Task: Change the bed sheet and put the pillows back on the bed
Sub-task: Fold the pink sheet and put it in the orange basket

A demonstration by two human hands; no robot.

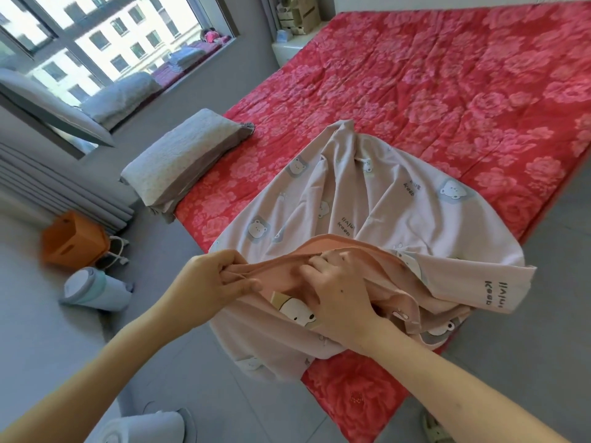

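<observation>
A pale pink bed sheet with bear prints (377, 199) lies bunched on the near corner of the bed, which is covered by a red floral quilt (463, 81). My left hand (208, 282) pinches the sheet's folded peach-coloured edge at its left end. My right hand (339, 292) grips the same edge a little to the right, fingers curled into the cloth. A grey pillow (182, 158) lies on the bed's left edge. More pillows (121, 94) sit on the window ledge at the left.
An orange box (73, 241) and a pale blue-white cylindrical appliance (92, 289) stand on the grey floor left of the bed. Folded linens (188, 57) lie on the window ledge. A white nightstand (287, 47) with cardboard boxes is at the bed's far left corner.
</observation>
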